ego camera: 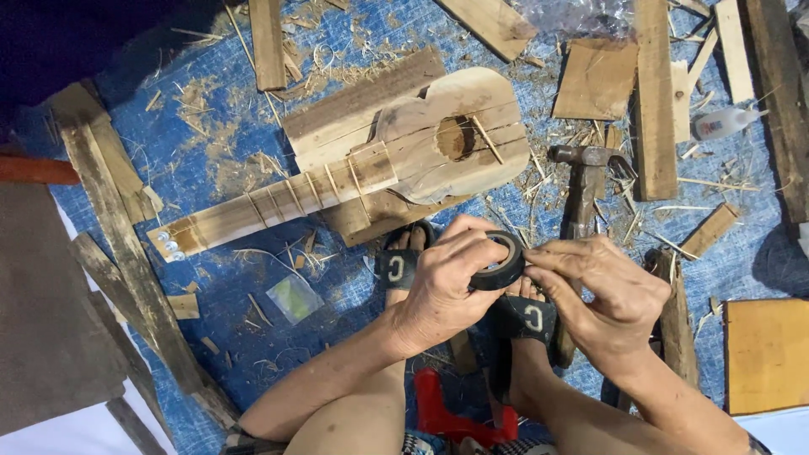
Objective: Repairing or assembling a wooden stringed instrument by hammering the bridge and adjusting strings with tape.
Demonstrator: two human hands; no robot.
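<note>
Both hands met over the feet in the head view, the only one. Left hand [442, 282] was curled round a black tape roll [499, 259], fingers wrapped over its near rim & thumb side, gripping it firm w/ the hole facing up-right. Right hand [602, 295] was pinched shut at the roll's right edge, thumb & forefinger tips touching the tape, prob. picking at the loose end; rest of its fingers half curled, holding nothing else. Roll sat between the hands, above the sandals [396, 268], held up close likely so the edge was easy to see. Wooden guitar [404, 152] lay flat on the blue tarp [227, 126] just beyond the feet, neck pointing left, thin sticks set across neck as frets; placed within reach. Hammer [581, 181] lay right of the guitar body, head near it, handle running down behind the right hand. Glue bottle [725, 122] lay on its side far right among planks. Red tool [451, 413] sat partly hidden between the legs; kind unclear. Shavings all over tarp.
</note>
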